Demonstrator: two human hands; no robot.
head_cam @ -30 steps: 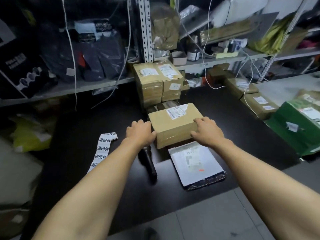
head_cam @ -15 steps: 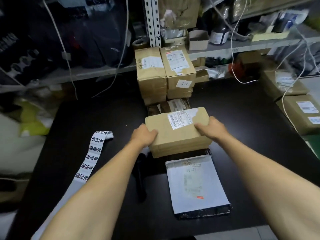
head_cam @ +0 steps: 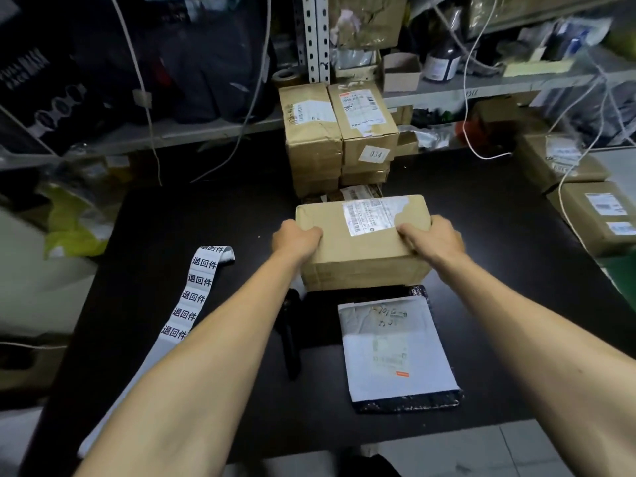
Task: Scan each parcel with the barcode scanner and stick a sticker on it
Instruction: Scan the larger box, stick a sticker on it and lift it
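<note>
Both hands grip brown cardboard parcel (head_cam: 361,242) at mid-table, shipping label facing up. Left hand (head_cam: 296,239) curls fingers over left edge; right hand (head_cam: 432,241) curls over right edge. Black barcode scanner (head_cam: 290,335) lies on black table (head_cam: 144,242), partly under left forearm. Sticker strip (head_cam: 198,290) lies left; grey mailer bag (head_cam: 395,352) just below parcel. Risk, as judgement: setting parcel down could trap scanner or cover mailer; forearm could knock scanner or sweep sticker strip off table.
</note>
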